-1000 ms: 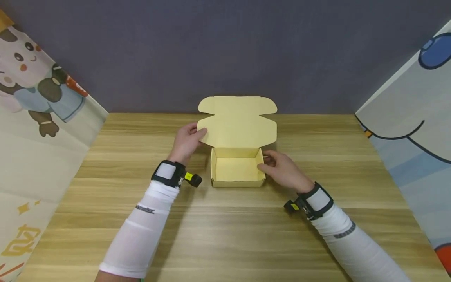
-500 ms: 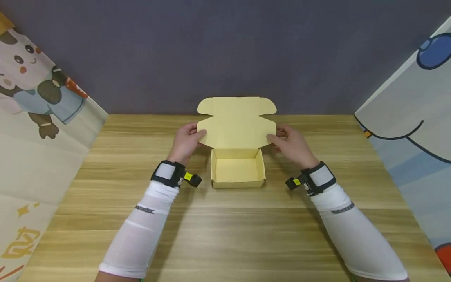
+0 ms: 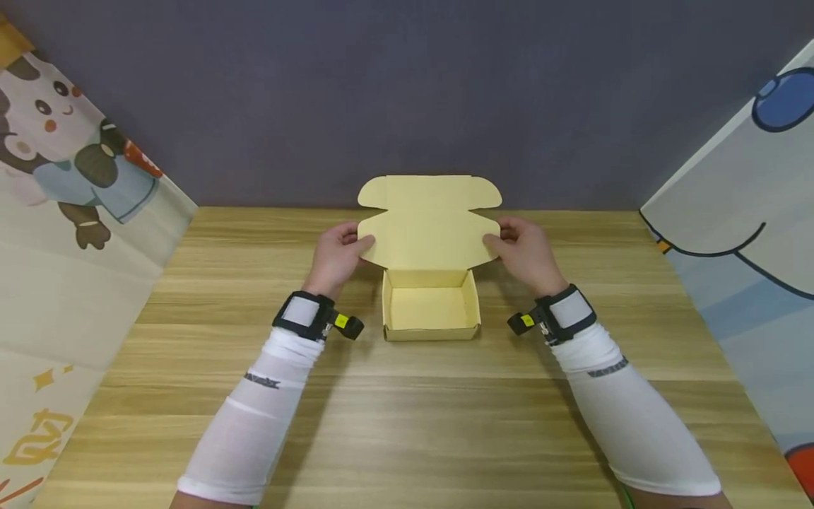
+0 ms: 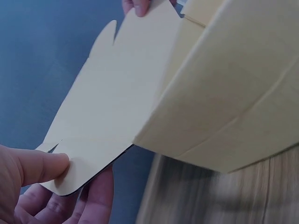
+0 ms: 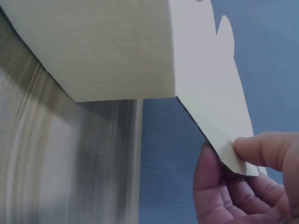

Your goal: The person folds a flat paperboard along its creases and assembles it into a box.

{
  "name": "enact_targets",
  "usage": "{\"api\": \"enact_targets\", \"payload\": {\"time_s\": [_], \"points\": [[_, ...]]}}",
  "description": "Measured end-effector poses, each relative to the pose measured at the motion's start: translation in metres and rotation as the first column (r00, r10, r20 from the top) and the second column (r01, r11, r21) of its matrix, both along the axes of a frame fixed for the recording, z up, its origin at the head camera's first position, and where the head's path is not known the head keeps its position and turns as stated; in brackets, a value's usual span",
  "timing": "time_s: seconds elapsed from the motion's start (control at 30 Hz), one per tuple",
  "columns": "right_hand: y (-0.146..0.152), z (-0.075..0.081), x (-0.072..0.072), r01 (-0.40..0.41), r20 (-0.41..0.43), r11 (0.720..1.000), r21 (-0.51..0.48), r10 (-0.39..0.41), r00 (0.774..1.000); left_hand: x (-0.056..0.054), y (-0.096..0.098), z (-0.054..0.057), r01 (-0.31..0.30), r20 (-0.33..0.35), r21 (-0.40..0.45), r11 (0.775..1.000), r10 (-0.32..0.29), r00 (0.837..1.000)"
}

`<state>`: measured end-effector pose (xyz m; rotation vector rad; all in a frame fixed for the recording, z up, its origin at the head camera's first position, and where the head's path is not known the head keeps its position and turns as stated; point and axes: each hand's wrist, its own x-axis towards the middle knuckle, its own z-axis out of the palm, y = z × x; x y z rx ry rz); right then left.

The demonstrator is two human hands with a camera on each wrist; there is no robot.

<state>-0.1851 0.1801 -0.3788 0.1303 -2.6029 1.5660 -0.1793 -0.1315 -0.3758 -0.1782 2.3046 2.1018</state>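
Note:
A small pale-yellow cardboard box (image 3: 431, 332) stands on the table with its lid (image 3: 429, 237) raised at the back; no contents show inside. My left hand (image 3: 337, 258) pinches the lid's left side flap, thumb on the inner face and fingers behind, as the left wrist view shows with the flap (image 4: 79, 168). On the other side my right hand (image 3: 526, 254) pinches the right side flap (image 5: 233, 156) the same way. The lid's front panel (image 3: 429, 192), with rounded ears, points up and away.
The wood-grain table (image 3: 432, 424) extends around the box. Behind it rises a dark grey-blue wall (image 3: 407, 92). Printed cartoon panels flank the table at left (image 3: 83, 283) and right (image 3: 731, 283).
My right hand has moved from the box's right wall up to the lid's right flap and now pinches it. The left hand has kept its hold. Box and lid look the same.

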Motion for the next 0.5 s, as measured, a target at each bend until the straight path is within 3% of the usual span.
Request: {"api": "enact_targets", "payload": {"time_s": [0.17,0.33,0.5], "points": [[-0.002,0.003,0.005,0.017,-0.074,0.997,0.08,-0.011,0.997,0.007,0.005,0.003,-0.025,-0.094,-0.139,0.99,0.012,0.995],[-0.009,0.011,0.014,0.032,-0.151,0.985,0.172,-0.006,0.989,0.014,0.01,0.008,-0.038,-0.206,-0.277,0.96,-0.021,0.978],[-0.017,0.018,0.02,0.024,-0.173,0.985,0.171,0.006,0.985,0.02,0.016,0.015,-0.038,-0.262,-0.348,0.937,-0.058,0.963]]}}
